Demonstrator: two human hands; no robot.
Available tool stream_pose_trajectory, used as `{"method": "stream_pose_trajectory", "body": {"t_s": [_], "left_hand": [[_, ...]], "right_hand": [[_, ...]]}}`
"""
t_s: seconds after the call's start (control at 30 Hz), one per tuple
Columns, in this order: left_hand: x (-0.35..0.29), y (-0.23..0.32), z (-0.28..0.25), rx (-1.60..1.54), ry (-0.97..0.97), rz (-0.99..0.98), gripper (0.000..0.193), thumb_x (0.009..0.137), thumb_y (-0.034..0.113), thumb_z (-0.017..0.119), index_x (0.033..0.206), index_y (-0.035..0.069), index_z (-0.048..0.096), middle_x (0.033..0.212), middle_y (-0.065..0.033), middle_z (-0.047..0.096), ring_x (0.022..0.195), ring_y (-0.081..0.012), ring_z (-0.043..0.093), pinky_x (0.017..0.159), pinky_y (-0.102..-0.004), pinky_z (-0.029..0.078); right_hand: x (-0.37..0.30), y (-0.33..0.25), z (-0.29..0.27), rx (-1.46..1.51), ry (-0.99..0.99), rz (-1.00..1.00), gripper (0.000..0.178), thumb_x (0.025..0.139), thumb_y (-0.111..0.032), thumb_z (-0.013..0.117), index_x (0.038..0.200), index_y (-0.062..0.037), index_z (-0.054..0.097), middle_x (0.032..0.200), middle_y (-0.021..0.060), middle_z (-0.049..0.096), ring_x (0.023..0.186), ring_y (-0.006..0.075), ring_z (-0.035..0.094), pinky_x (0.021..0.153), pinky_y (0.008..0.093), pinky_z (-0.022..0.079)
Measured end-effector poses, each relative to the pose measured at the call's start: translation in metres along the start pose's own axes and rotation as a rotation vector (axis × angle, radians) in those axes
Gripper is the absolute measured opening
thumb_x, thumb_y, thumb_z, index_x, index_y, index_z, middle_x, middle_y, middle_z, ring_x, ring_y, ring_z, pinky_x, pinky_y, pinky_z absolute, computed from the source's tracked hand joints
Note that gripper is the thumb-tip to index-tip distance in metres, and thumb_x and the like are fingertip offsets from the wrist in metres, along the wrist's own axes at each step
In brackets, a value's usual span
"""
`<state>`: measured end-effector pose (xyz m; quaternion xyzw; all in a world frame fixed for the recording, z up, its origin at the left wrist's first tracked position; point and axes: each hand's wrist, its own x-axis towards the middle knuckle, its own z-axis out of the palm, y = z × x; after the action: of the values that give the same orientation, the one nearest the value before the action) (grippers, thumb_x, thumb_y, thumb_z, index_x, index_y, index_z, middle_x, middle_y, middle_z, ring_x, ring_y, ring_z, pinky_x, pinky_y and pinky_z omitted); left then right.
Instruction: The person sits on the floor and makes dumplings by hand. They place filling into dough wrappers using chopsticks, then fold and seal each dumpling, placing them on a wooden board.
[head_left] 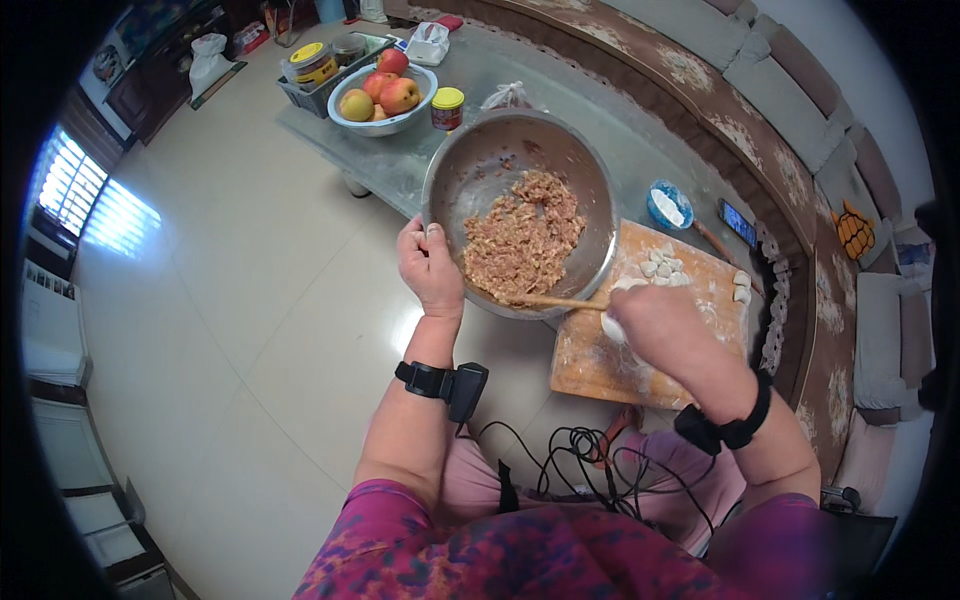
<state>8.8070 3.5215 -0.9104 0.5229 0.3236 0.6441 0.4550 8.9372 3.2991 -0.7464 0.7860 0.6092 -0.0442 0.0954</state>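
A large metal bowl (600, 180) is tilted toward me at the table's near edge. Minced meat filling (525, 240) lies in it. My left hand (432, 268) grips its left rim, thumb over the edge. Closed around a thin wooden stick (560, 301), my right hand (655, 325) is above the cutting board; the stick's far end dips into the filling at the bowl's near side. A flat white dough round (613, 328) shows partly beneath the right hand. Small dough pieces (663, 268) sit on the floured wooden board (575, 365), with several more (742, 287) at its right edge.
Beyond the board are a blue bowl of white flour (668, 205), a rolling pin (713, 243) and a phone (738, 222). A fruit bowl (405, 122) and a yellow-lidded jar (447, 108) stand far left on the glass table (590, 115). Black cables (590, 450) lie over my lap.
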Motion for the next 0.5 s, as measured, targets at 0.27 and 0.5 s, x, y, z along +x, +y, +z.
{"method": "stream_pose_trajectory", "body": {"t_s": [0.27,0.5], "left_hand": [[-0.001,0.016,-0.019,0.045,-0.010,-0.020,0.025,0.092,0.008,0.058,0.073,0.001,0.043,0.115,-0.0217,0.062,0.097,-0.0252,0.059,0.086,-0.0343,0.044],[0.012,0.024,-0.026,0.054,-0.013,-0.028,0.024,0.092,0.007,0.058,0.073,0.001,0.044,0.114,-0.0213,0.061,0.096,-0.0262,0.058,0.086,-0.0356,0.045]], "right_hand": [[0.021,0.002,-0.012,0.205,0.007,0.179,0.024,0.090,-0.022,0.055,0.089,-0.0038,0.070,0.086,0.0207,0.069,0.081,0.0377,0.067,0.073,0.0477,0.054],[0.079,0.032,-0.029,-0.014,0.296,0.386,0.018,0.084,-0.012,0.057,0.082,-0.0005,0.071,0.079,0.0222,0.068,0.077,0.0385,0.068,0.069,0.0468,0.055]]}}
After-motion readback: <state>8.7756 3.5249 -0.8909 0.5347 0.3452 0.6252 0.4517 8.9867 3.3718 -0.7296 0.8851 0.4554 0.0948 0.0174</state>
